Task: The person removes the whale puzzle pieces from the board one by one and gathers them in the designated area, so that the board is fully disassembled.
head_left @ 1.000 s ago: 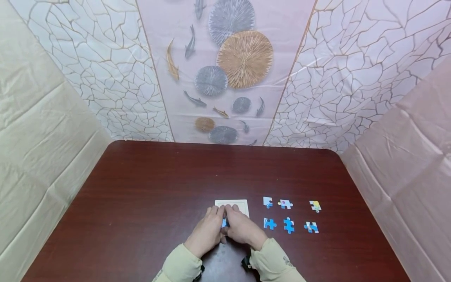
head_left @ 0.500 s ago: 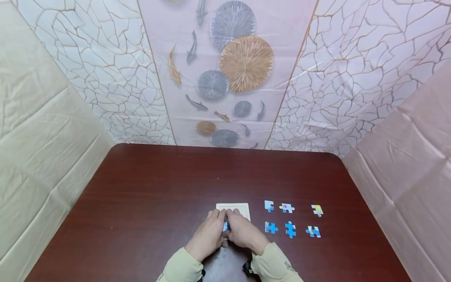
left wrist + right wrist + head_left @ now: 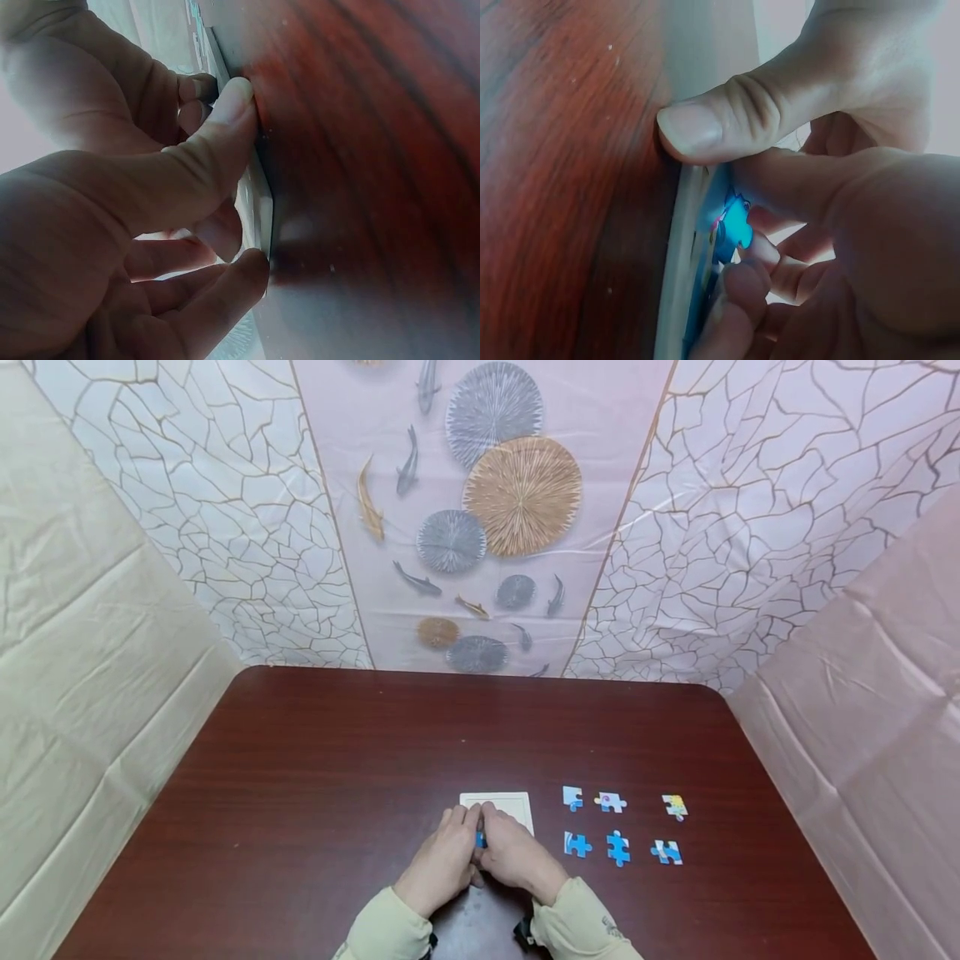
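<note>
A white puzzle tray [image 3: 497, 797] lies at the front middle of the table, its near part hidden under both hands. My left hand [image 3: 441, 862] grips the tray's near left corner; in the left wrist view its thumb [image 3: 231, 105] is against the near edge [image 3: 262, 206] and a fingertip rests farther along the rim. Over the tray, the right hand [image 3: 521, 853] pinches a blue puzzle piece [image 3: 736, 225], seen tilted up from the tray in the right wrist view. More blue shows flat in the tray beneath the fingers.
Right of the tray, several loose puzzle pieces lie apart in two rows, among them a blue one [image 3: 618, 848], a pink-marked one [image 3: 611, 802] and a yellow one [image 3: 674, 807]. The dark red table [image 3: 337, 743] meets patterned cloth walls at its back and sides.
The head view has tilted slightly, shifting the whole scene downward. The right fingers have shifted a little over the tray, and the blue patch between the hands looks darker. The left hand keeps its hold.
</note>
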A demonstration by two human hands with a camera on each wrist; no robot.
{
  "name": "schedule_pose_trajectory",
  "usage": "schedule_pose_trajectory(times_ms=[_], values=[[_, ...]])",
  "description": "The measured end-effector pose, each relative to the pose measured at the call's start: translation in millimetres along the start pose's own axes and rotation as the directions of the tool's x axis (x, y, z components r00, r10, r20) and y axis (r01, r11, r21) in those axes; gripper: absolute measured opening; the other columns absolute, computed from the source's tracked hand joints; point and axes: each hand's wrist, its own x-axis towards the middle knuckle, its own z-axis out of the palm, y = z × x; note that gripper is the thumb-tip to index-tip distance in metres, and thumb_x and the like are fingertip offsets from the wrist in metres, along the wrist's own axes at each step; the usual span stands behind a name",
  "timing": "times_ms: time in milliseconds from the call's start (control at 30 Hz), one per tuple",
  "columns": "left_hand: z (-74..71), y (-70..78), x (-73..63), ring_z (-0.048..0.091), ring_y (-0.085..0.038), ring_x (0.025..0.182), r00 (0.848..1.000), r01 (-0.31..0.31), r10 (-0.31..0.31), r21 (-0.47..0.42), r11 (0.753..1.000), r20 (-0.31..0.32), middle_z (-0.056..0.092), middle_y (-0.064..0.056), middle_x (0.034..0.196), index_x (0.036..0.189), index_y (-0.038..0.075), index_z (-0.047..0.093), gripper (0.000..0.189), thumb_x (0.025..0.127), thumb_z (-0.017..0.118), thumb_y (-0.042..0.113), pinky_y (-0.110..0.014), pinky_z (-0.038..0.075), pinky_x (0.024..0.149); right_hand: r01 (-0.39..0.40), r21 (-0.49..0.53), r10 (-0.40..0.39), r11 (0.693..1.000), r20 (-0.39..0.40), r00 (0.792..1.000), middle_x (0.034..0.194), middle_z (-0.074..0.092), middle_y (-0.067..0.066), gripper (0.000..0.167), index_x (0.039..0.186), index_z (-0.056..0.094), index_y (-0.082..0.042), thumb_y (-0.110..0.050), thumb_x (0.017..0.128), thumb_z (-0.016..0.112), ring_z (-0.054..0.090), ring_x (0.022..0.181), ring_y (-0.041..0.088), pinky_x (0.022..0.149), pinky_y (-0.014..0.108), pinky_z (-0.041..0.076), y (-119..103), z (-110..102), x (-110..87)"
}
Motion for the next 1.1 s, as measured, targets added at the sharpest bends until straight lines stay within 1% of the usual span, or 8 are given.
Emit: schedule_pose_trajectory(times_ms=[200, 300, 467, 533, 600, 800, 967, 1100], values=[[2.7, 0.2, 0.3, 0.050, -0.024, 0.094, 1.000, -0.025, 0.025, -0.002, 1.000, -0.011, 0.054, -0.010, 0.100, 0.130, -0.010, 0.050, 0.088, 0.053, 0.090, 0.006, -0.032, 0.051, 0.078, -0.026, 0.040, 0.026, 0.999, 0.002, 1.000, 0.086, 0.053, 0.006, 0.032, 0.104, 0.050, 0.002, -0.013, 0.079, 0.064, 0.054, 0.078, 0.018, 0.072, 0.039, 0.049, 0.7, -0.3, -0.3], [2.4, 0.5, 0.5, 0.050, -0.024, 0.093, 0.999, -0.033, 0.033, 0.003, 0.999, -0.013, 0.054, -0.010, 0.099, 0.130, -0.009, 0.050, 0.088, 0.053, 0.091, 0.007, -0.032, 0.051, 0.077, -0.038, 0.079, 0.037, 0.996, 0.021, 0.999, 0.085, 0.052, 0.004, 0.031, 0.104, 0.050, 0.002, -0.014, 0.081, 0.063, 0.052, 0.076, 0.017, 0.070, 0.036, 0.048, 1.5, -1.6, -0.6], [1.5, 1.0, 0.5, 0.051, -0.026, 0.093, 0.998, -0.042, 0.043, 0.019, 0.999, -0.042, 0.053, -0.011, 0.100, 0.128, -0.009, 0.052, 0.083, 0.055, 0.088, 0.005, -0.031, 0.052, 0.073, -0.050, 0.119, 0.047, 0.992, 0.032, 0.998, 0.077, 0.052, 0.000, 0.022, 0.092, 0.054, -0.003, -0.022, 0.086, 0.063, 0.051, 0.069, 0.014, 0.066, 0.032, 0.045, 4.0, -4.9, -1.1], [1.6, 1.2, 0.3, 0.052, -0.027, 0.093, 0.998, -0.042, 0.043, 0.029, 0.999, -0.055, 0.054, -0.011, 0.099, 0.127, -0.009, 0.053, 0.080, 0.056, 0.087, 0.003, -0.032, 0.053, 0.072, -0.055, 0.116, 0.052, 0.992, 0.031, 0.998, 0.073, 0.053, -0.002, 0.021, 0.088, 0.056, -0.006, -0.026, 0.088, 0.062, 0.051, 0.067, 0.012, 0.065, 0.030, 0.044, 4.9, -6.8, -2.0], [1.7, 1.6, -0.3, 0.053, -0.028, 0.093, 0.997, -0.040, 0.042, 0.041, 0.998, -0.061, 0.054, -0.011, 0.098, 0.126, -0.008, 0.054, 0.078, 0.056, 0.086, 0.003, -0.032, 0.053, 0.072, -0.065, 0.122, 0.060, 0.990, 0.041, 0.997, 0.070, 0.054, -0.004, 0.022, 0.088, 0.058, -0.007, -0.029, 0.089, 0.062, 0.051, 0.065, 0.011, 0.063, 0.030, 0.044, 6.0, -8.3, -3.5], [1.6, 2.1, -0.9, 0.054, -0.028, 0.091, 0.998, -0.036, 0.040, 0.058, 0.998, -0.058, 0.054, -0.011, 0.097, 0.125, -0.008, 0.056, 0.080, 0.054, 0.089, 0.009, -0.031, 0.052, 0.072, -0.066, 0.175, 0.051, 0.982, 0.091, 0.995, 0.075, 0.057, -0.004, 0.015, 0.095, 0.061, -0.004, -0.017, 0.088, 0.059, 0.053, 0.069, 0.011, 0.066, 0.030, 0.045, 6.9, -13.0, -7.5], [0.7, 2.2, -0.6, 0.054, -0.029, 0.090, 0.997, -0.035, 0.039, 0.057, 0.998, -0.069, 0.054, -0.011, 0.096, 0.124, -0.008, 0.056, 0.081, 0.052, 0.089, 0.008, -0.031, 0.053, 0.070, -0.022, 0.155, 0.012, 0.988, 0.068, 0.998, 0.076, 0.058, -0.002, 0.016, 0.096, 0.061, 0.002, -0.007, 0.085, 0.054, 0.054, 0.071, 0.012, 0.069, 0.030, 0.046, 5.0, -14.6, -8.8], [1.0, 2.3, -0.4, 0.054, -0.029, 0.090, 0.996, -0.044, 0.049, 0.058, 0.997, -0.079, 0.054, -0.010, 0.095, 0.123, -0.007, 0.057, 0.078, 0.052, 0.088, 0.006, -0.031, 0.052, 0.071, -0.023, 0.134, 0.018, 0.991, 0.040, 0.999, 0.080, 0.059, 0.001, 0.017, 0.097, 0.061, 0.003, -0.006, 0.084, 0.053, 0.056, 0.075, 0.014, 0.070, 0.032, 0.047, 4.0, -14.5, -10.5]])
